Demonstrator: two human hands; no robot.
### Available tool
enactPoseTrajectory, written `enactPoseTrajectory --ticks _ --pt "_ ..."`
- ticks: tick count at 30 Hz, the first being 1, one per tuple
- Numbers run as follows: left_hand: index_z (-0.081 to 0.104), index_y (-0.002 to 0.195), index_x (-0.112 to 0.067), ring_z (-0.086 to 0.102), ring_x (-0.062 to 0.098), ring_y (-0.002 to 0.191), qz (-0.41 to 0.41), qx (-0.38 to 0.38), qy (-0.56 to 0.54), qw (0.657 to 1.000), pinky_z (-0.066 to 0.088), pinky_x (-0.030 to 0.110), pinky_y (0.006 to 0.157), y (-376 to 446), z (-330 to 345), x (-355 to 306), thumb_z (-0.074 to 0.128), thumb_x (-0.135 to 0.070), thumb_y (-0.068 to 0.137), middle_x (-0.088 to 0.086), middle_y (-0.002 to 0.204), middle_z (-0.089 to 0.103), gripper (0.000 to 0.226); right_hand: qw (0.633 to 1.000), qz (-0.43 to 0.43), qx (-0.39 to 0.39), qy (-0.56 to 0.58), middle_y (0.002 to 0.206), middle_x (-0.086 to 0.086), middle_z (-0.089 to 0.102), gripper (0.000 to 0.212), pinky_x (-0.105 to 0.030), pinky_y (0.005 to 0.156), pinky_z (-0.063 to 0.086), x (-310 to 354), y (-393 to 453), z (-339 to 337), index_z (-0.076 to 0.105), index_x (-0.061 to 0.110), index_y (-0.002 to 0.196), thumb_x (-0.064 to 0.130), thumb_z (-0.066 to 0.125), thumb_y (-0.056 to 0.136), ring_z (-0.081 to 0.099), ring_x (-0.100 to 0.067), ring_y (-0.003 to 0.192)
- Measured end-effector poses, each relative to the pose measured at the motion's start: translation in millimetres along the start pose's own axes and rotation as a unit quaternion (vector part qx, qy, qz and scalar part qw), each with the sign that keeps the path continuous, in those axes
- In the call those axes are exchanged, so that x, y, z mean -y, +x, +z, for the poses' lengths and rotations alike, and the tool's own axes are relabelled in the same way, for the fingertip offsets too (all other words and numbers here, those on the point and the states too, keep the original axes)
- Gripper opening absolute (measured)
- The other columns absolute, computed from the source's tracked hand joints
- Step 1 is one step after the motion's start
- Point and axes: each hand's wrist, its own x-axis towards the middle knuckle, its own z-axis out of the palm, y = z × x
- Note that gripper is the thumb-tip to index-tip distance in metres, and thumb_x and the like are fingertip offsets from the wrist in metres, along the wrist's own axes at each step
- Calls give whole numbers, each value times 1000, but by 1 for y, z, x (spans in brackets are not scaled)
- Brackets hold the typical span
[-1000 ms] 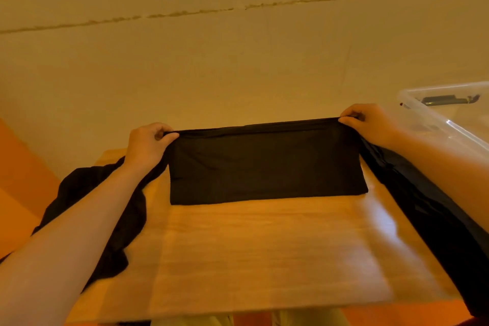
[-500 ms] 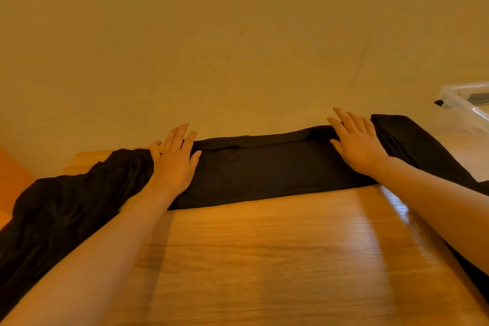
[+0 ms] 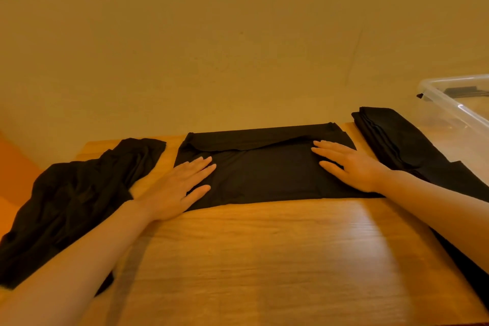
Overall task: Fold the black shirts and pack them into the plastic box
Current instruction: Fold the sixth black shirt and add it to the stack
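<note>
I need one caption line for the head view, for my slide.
Both hands, left and right, press flat on a folded black shirt on the table, beside the plastic box.

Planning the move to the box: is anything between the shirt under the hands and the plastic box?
Yes. A folded black stack lies on the table right of the folded shirt, between it and the plastic box. Both the left hand and right hand rest flat on the shirt.

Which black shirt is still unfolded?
The crumpled shirt at the table's left edge; the middle shirt lies flat-folded under both hands, and the right shirt is neatly folded.
</note>
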Motion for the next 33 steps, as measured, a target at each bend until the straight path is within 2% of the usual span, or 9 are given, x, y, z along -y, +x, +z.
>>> enactPoseTrajectory --ticks 5,9,14,16,18,20,22,24,33 --pt "-7 145 -48 -27 -12 135 4 90 19 996 -19 11 108 -41 -8 -27 12 -62 92 -26 153 -22 58 997 -37 55 -51 158 14 3 67 -19 113 -5 12 -41 3 9 33 151 63 12 91 -5 2 142" --pt "-5 146 -52 -23 -12 136 -10 124 20 992 -10 19 112 -72 -14 -51 20 -71 88 -35 148 -22 66 995 -43 50 -78 158 13 8 71 -19 112 0 27 -75 4 13 32 151 64 12 88 0 1 142" --pt "46 131 -49 27 -20 120 -7 27 -43 999 19 14 103 -93 -28 -74 22 -86 77 -34 130 37 69 993 -84 0 -82 134 10 51 70 -21 102 36 51 -103 -11 56 30 128 69 16 85 45 -6 123" --pt "59 121 -41 43 -13 111 -1 -24 -38 999 29 18 98 -89 -26 -80 15 -82 82 -27 117 53 72 994 -85 -13 -70 130 11 55 61 -22 100 40 61 -103 -13 60 31 124 62 23 87 48 -4 119" --pt "63 121 -34 50 -3 111 17 -51 4 999 32 18 94 -81 -20 -83 15 -74 89 -19 118 59 70 994 -73 -2 -77 144 14 42 55 -23 109 29 68 -98 -7 48 33 135 58 28 91 36 -4 132" --pt "52 134 -34 41 3 129 10 -39 35 999 27 23 104 -74 -10 -83 12 -71 90 -15 138 49 70 995 -63 38 -67 154 19 19 63 -22 114 10 71 -93 3 28 38 146 62 20 89 14 -1 142" --pt "28 148 -41 11 2 144 -21 -10 44 999 8 26 113 -71 -1 -83 1 -75 85 -18 156 17 76 995 -52 62 -52 156 20 0 68 -24 115 -5 70 -89 11 10 43 147 69 7 85 -6 0 144" --pt "8 150 -44 -13 0 145 -53 6 44 998 -8 28 115 -72 5 -81 -8 -78 80 -22 157 -8 79 996 -43 64 -49 156 19 -9 70 -27 115 -12 65 -88 15 -1 46 145 73 -1 81 -16 1 142" --pt "-8 146 -49 -26 -5 139 -38 42 34 998 -17 23 114 -103 10 -93 -3 -80 82 -24 154 -22 71 991 -51 103 -66 151 26 -24 63 -29 115 -16 67 -120 16 -14 56 139 74 -5 79 -30 8 135"
